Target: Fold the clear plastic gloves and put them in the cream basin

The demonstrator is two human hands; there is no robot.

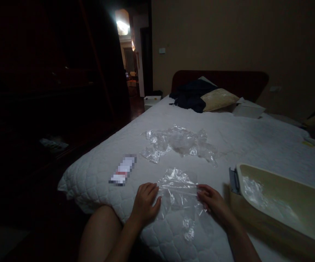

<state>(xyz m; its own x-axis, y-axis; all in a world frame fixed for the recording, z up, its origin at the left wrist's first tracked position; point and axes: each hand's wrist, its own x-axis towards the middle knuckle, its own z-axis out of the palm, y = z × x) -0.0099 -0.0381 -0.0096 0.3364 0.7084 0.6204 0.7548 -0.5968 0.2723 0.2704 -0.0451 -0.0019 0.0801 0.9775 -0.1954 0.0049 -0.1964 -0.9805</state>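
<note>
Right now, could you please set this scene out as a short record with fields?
Left hand: at near plastic piece's left edge, grip unclear
Right hand: fingertips at its right edge, grip unclear
Surface: white quilted bed
Beyond hands: crumpled clear plastic
Right side: open beige container, shiny clear plastic inside
Far end: dark cloth, pillow, headboard
</note>
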